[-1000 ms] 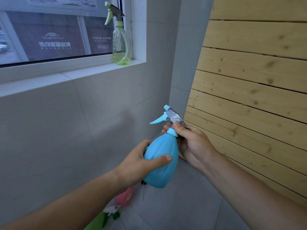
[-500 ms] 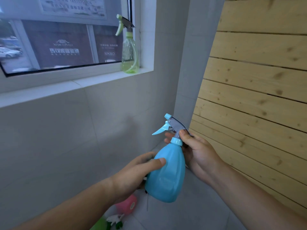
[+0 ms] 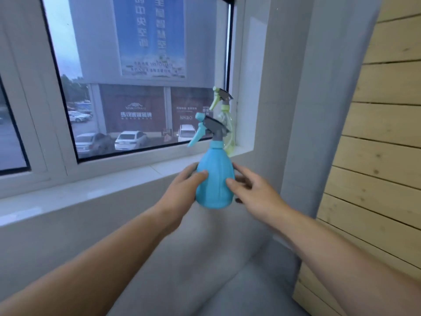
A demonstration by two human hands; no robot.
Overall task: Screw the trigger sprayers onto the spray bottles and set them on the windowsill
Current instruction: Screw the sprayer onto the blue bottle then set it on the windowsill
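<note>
A blue spray bottle [image 3: 215, 179] with a grey and blue trigger sprayer [image 3: 208, 128] on its neck is upright in the air, in front of the windowsill [image 3: 109, 190]. My left hand [image 3: 184, 188] grips its left side. My right hand [image 3: 252, 190] rests its fingers on the right side, spread apart. Behind it, a clear green spray bottle [image 3: 225, 124] with its sprayer on stands at the right end of the sill, against the window reveal.
The white window frame [image 3: 57, 124] runs along the back of the sill. A grey tiled wall lies under the sill. A wooden slat panel [image 3: 376, 156] stands at the right, behind a grey corner column [image 3: 319, 110].
Both hands have lifted the blue bottle up toward the windowsill. My right hand left the sprayer and now lies on the bottle's body. The view has tilted up.
</note>
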